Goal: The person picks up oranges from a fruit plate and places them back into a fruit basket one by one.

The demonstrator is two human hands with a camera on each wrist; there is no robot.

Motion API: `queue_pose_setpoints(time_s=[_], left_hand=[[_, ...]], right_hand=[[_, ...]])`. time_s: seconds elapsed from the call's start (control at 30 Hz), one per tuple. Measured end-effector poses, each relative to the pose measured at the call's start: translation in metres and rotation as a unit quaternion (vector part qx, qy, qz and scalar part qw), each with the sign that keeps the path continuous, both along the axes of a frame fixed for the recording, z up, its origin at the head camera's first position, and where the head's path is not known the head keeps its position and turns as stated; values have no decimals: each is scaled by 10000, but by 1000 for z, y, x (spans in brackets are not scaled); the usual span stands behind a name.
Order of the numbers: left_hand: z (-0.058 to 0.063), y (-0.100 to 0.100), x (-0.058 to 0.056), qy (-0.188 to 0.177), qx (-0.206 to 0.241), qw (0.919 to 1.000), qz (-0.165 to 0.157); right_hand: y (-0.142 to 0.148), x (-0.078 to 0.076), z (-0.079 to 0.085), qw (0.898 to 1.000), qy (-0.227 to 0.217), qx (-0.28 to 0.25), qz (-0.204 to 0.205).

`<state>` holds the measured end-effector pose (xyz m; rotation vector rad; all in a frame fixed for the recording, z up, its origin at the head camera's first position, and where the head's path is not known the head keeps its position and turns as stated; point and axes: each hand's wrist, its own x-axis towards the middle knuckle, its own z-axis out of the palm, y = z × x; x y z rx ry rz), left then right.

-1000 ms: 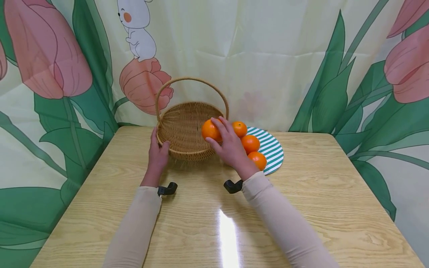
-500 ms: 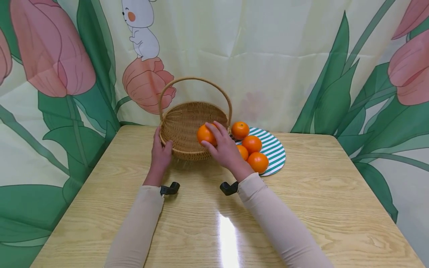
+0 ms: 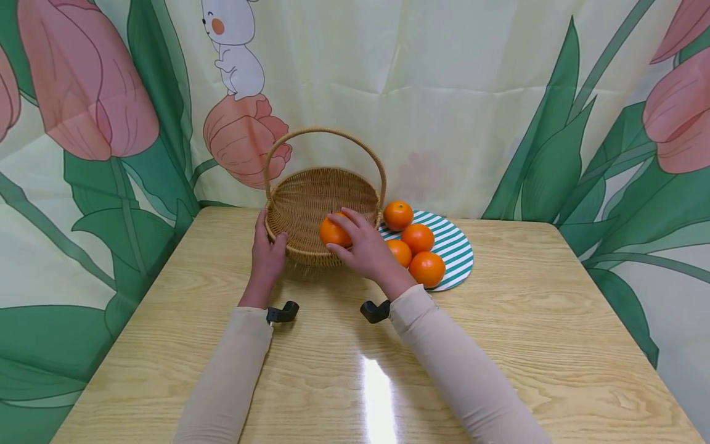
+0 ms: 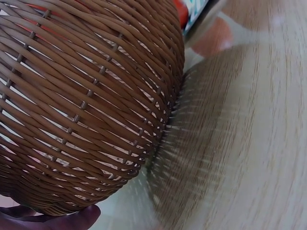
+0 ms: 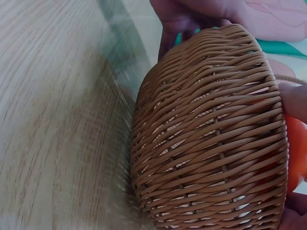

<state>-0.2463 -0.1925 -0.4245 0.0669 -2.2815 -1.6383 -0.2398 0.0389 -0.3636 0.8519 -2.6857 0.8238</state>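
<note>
One orange [image 3: 330, 234], pinched at ten o'clock by the right hand [image 3: 366, 248], sits inside the basket [image 3: 302, 200], gripped at eight o'clock by the left hand [image 3: 269, 256].

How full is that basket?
Mostly empty, it seems: the head view shows one orange at the front of the basket, gripped by the right hand. The visible inside is otherwise bare; hand and orange hide some.

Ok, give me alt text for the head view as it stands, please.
A person's right hand holds an orange at the opening of a handled wicker basket, while the left hand grips its left rim. Four more oranges sit on a round striped plate to the right, on a wooden table before a tulip-print curtain.
</note>
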Motion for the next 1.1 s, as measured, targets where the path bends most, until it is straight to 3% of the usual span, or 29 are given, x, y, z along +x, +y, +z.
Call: queue_pose_setpoints(time_s=[0.3, 0.67, 0.97, 1.1], left_hand=[[3, 2, 3, -45, -33, 10000, 46], [3, 2, 2, -15, -41, 10000, 60], [2, 2, 0, -89, 104, 9999, 13], [1, 2, 1, -78, 131, 9999, -10]], right_hand=[[-3, 0, 2, 9998, -125, 182, 7], [3, 0, 1, 9995, 236, 184, 82], [21, 1, -3, 9976, 602, -317, -149], [30, 1, -6, 9965, 567, -501, -347]])
